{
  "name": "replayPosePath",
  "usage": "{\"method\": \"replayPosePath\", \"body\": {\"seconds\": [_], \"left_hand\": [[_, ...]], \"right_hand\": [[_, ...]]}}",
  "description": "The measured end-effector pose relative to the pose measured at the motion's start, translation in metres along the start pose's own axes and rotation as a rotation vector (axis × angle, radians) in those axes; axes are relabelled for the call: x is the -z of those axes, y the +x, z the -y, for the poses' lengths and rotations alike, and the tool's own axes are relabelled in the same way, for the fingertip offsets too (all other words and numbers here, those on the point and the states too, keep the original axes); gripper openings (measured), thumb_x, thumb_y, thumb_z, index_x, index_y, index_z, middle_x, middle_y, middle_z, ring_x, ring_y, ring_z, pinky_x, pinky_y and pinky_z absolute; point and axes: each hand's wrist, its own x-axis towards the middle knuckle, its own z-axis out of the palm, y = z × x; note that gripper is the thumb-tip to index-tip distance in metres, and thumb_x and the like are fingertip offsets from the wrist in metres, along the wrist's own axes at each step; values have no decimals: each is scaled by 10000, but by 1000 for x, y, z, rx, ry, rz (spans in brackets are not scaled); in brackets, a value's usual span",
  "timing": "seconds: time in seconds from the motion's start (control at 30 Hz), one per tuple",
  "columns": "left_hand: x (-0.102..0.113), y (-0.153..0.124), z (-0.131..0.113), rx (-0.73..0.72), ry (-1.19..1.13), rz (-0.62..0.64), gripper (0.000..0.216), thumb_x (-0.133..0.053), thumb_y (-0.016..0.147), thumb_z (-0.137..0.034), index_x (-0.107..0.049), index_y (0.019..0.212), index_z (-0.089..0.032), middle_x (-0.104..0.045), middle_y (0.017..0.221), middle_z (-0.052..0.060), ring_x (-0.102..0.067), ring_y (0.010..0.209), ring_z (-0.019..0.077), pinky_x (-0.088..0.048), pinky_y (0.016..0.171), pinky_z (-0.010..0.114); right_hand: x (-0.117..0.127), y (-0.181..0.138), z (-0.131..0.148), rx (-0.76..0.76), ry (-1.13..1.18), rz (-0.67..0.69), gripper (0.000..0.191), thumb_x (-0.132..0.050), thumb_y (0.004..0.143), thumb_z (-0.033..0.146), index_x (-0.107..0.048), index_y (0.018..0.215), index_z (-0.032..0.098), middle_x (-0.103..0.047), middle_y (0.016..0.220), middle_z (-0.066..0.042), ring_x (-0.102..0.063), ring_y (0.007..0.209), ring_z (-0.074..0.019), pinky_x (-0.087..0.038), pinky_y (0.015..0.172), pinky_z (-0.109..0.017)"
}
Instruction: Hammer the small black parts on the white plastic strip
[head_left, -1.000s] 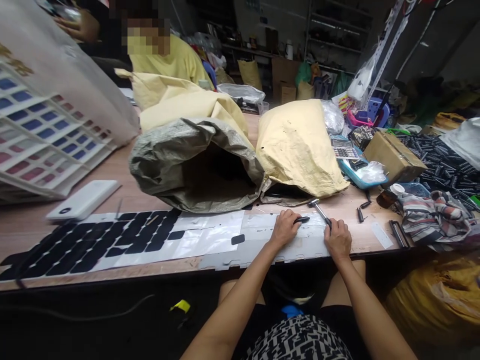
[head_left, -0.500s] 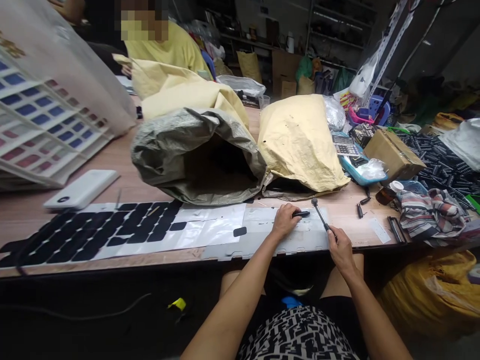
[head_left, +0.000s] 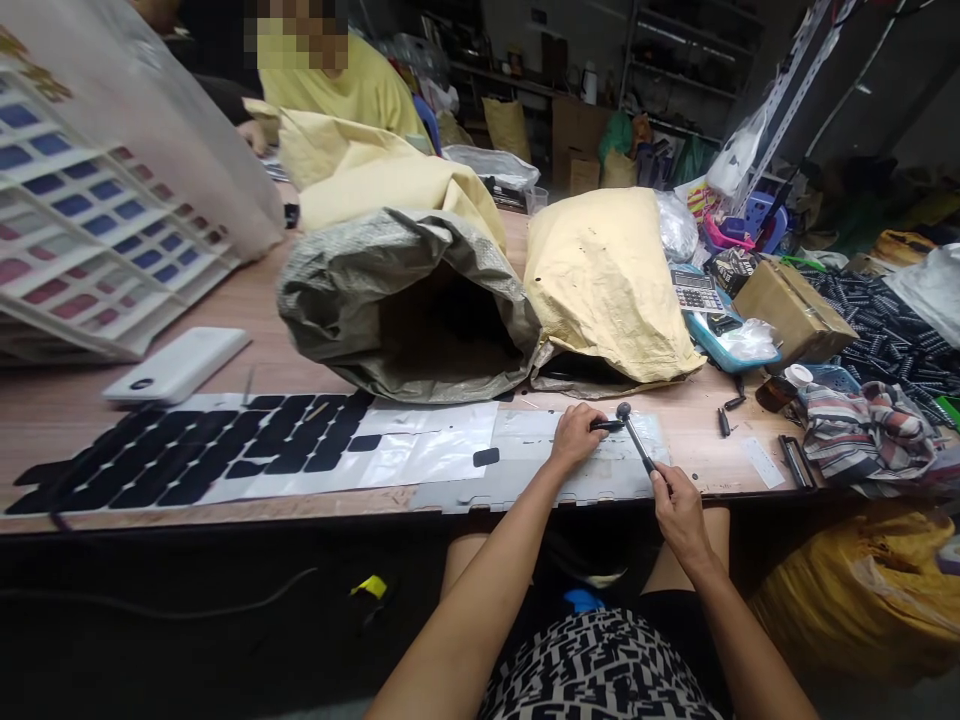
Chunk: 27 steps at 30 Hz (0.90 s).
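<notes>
My left hand [head_left: 576, 434] is closed on a small black rod-shaped part [head_left: 604, 425], held flat on a pale sheet [head_left: 525, 450] at the table's front edge. My right hand [head_left: 677, 502] grips the handle of a small metal hammer [head_left: 634, 438]. The hammer's head is raised just above the black part's right end. A long strip with black die-cut pieces [head_left: 225, 450] lies to the left on the same sheet.
An open grey woven sack [head_left: 405, 300] and a yellow sack [head_left: 607, 280] lie behind my hands. A white power bank [head_left: 176, 365] and a colour-swatch rack [head_left: 90, 230] stand left. A calculator [head_left: 694, 292], a cardboard box [head_left: 795, 310] and striped cloth [head_left: 862, 430] are right. Another person in yellow [head_left: 352, 90] sits opposite.
My right hand has drawn back toward the table edge and tilted the hammer up, so its head now hovers over the black part. My left hand stays on the part.
</notes>
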Motion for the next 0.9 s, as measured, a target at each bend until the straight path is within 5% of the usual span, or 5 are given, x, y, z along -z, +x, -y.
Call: {"method": "replayPosePath", "body": {"seconds": [0.33, 0.6, 0.9], "left_hand": [[0, 1, -1, 13, -10, -3, 165, -693, 753, -186, -698, 908, -241, -657, 986, 28, -540, 1008, 243, -428, 923, 391], [3, -2, -4, -9, 12, 8, 153, -669, 776, -196, -701, 919, -241, -639, 972, 31, -537, 997, 238, -426, 918, 378], [10, -6, -5, -51, -37, -19, 163, -533, 904, -281, -638, 1017, -226, -654, 1052, 41, -543, 1022, 233, -419, 946, 376]], "right_hand": [[-9, 9, -3, -22, -42, 32, 344, -454, 951, 393, -703, 1087, 200, -697, 993, -76, -646, 916, -195, -504, 844, -321], [-10, 55, -31, 32, -525, -152, 320, -433, 952, 325, -675, 1119, 200, -629, 957, -69, -552, 871, -187, -400, 753, -287], [-25, 52, -33, 88, -770, -195, 291, -436, 971, 304, -624, 1157, 184, -582, 964, -83, -487, 874, -205, -335, 728, -300]]}}
